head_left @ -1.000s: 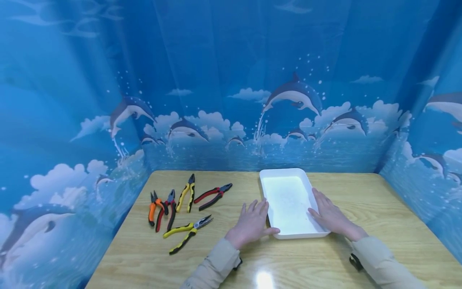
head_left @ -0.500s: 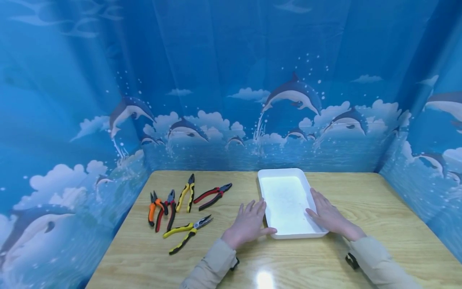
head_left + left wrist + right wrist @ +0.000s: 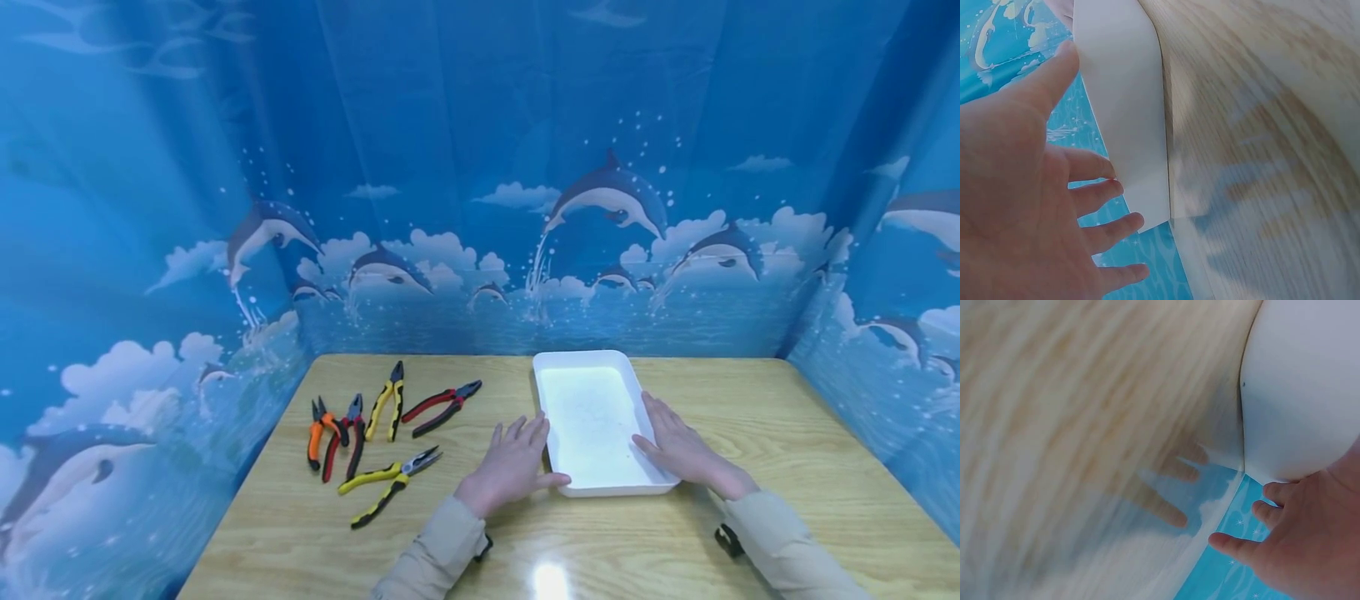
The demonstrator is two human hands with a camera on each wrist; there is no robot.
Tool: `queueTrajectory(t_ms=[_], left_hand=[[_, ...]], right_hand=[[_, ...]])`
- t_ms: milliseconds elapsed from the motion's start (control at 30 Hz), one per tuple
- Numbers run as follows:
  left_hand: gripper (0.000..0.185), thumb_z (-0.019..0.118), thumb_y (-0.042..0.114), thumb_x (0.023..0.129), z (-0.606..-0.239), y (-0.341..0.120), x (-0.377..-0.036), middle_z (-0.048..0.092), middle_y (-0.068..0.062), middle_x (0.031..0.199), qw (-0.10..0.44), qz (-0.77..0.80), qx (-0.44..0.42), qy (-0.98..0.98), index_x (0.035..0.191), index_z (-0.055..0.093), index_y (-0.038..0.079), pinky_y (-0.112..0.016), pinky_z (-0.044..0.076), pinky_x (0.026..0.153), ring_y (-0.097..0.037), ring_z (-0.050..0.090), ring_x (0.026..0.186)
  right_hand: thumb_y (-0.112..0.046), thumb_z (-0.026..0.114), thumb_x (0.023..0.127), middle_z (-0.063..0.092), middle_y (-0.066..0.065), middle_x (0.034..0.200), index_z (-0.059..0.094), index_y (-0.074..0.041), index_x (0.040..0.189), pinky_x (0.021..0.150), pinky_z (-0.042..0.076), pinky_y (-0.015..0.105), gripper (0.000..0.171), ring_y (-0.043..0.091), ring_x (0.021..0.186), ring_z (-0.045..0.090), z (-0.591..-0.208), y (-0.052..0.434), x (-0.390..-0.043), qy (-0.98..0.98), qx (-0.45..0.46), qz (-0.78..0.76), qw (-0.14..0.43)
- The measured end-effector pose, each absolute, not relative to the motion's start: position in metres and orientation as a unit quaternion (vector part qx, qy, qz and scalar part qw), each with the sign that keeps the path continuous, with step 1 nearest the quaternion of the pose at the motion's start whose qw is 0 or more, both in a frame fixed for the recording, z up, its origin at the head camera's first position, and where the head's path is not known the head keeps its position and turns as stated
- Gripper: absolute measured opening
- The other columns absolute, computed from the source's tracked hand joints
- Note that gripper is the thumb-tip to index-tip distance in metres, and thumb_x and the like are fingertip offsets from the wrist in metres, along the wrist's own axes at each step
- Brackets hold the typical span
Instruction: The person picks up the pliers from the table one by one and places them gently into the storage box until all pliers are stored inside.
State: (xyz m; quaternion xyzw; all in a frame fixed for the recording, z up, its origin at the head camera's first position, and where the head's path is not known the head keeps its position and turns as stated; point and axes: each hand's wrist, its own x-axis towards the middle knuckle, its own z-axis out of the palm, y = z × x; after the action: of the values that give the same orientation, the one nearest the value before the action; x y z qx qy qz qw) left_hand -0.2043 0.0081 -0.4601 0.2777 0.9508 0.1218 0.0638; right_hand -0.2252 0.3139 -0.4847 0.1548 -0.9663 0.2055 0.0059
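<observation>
An empty white rectangular tray lies on the wooden table, slightly right of centre. My left hand lies flat with straight fingers against the tray's left side, thumb along its near corner; the left wrist view shows those fingers beside the tray wall. Straight-fingered too, my right hand presses the tray's right rim. In the right wrist view its fingertips sit just beside the tray's rounded corner.
Several pliers lie at the table's left: orange-handled, red-and-black, yellow-and-black, red-handled and long-nose yellow ones. Blue dolphin-print curtains wall in the table on three sides. Beige sleeves cover both forearms.
Both hands have slid the tray a little to the left and slightly away from me. The pliers have not moved.
</observation>
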Motion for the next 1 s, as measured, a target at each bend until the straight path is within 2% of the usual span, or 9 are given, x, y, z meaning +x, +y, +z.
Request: queueTrajectory(t_ms=[267,600,1000], left_hand=[[0.091,0.055,0.064,0.094,-0.459,0.004,-0.204,0.02,-0.01,0.168,0.064,0.124,0.276,0.951,0.159,0.028,0.006,-0.063,0.02,0.119,-0.038,0.025,0.151],[0.092,0.056,0.064,0.094,-0.461,-0.002,-0.204,0.02,-0.011,0.167,0.062,0.123,0.279,0.95,0.159,0.027,0.006,-0.064,0.02,0.118,-0.039,0.025,0.151],[0.094,0.055,0.065,0.094,-0.456,-0.014,-0.204,0.019,-0.009,0.168,0.075,0.131,0.277,0.949,0.16,0.024,0.007,-0.062,0.02,0.119,-0.038,0.024,0.152]], right_hand=[[-0.032,0.052,0.106,0.013,0.039,0.158,0.01,0.013,0.155,0.112,0.021,0.071,0.079,0.059,0.144,0.016,-0.48,0.311,-0.225,-0.968,0.143,0.202,-0.024],[-0.032,0.049,0.107,0.011,0.039,0.159,0.009,0.012,0.156,0.108,0.019,0.077,0.077,0.059,0.144,0.014,-0.479,0.306,-0.224,-0.965,0.14,0.217,-0.039],[-0.032,0.048,0.107,0.009,0.037,0.16,0.009,0.011,0.157,0.113,0.014,0.072,0.076,0.058,0.145,0.011,-0.477,0.3,-0.224,-0.958,0.15,0.239,-0.044]])
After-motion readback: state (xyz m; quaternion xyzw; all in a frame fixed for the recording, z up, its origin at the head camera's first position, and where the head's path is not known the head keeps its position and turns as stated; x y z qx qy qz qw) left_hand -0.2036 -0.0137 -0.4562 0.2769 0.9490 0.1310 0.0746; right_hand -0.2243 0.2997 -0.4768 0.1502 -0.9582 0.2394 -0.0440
